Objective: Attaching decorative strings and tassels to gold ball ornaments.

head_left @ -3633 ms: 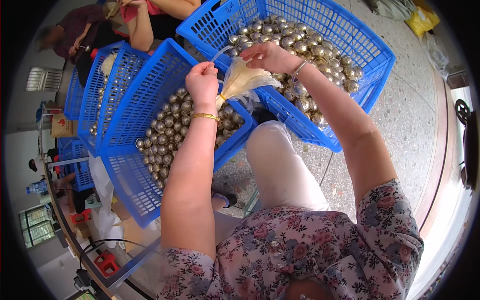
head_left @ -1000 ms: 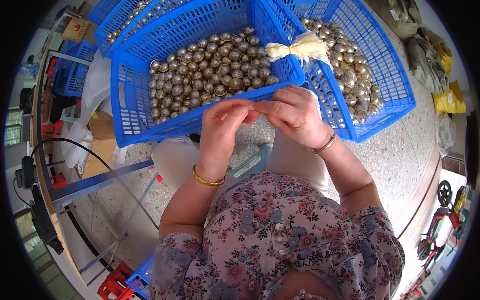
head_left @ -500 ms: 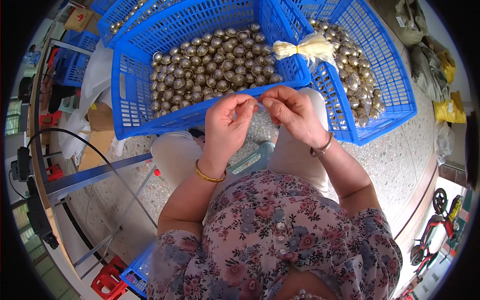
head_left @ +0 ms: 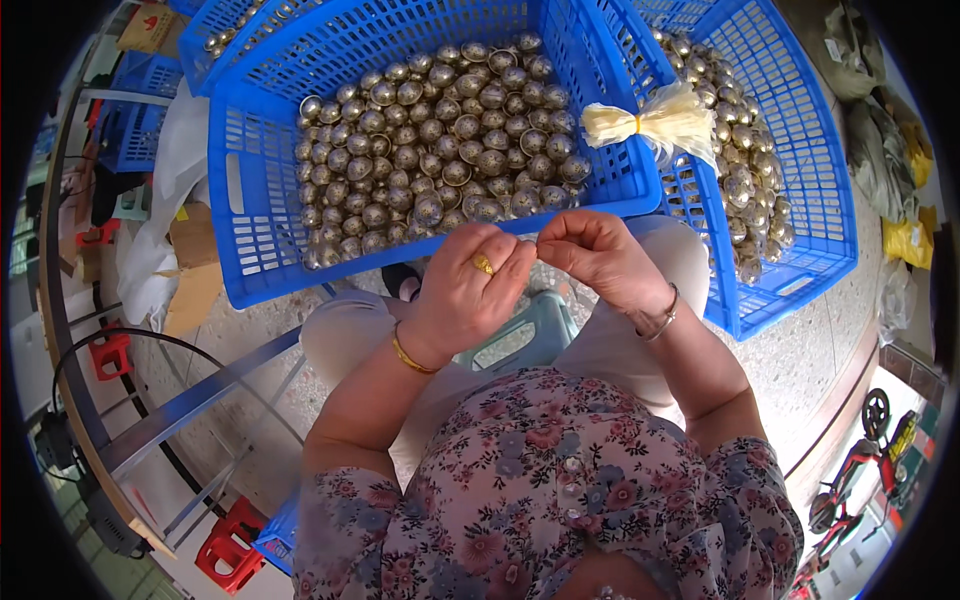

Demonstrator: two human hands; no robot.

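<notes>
My left hand point(head_left: 474, 280), with a gold ring and a gold bangle, is closed, its back turned up. The fingertips of my right hand point(head_left: 600, 262) are pinched together and almost meet the left fingers. Whatever is between them is too small or too hidden to name. Both hands are just in front of the near rim of a blue plastic crate point(head_left: 440, 232). Inside that crate lie many silvery, speckled round metal balls point(head_left: 430, 150), some looking like open half shells. A bundle of pale thin strips point(head_left: 650, 122), banded in yellow at its middle, rests on the crate's right rim.
A second blue crate point(head_left: 815, 130) of similar metal balls stands at the right. Below my hands is a pale green stool point(head_left: 530, 335) between my knees. A metal-framed table point(head_left: 215, 395) and a red stool point(head_left: 232, 548) are at the left. Yellow bags point(head_left: 908, 243) lie far right.
My left hand has turned so its back and ring show. Both hands sit slightly lower and to the right in view, still together. The view itself has shifted.
</notes>
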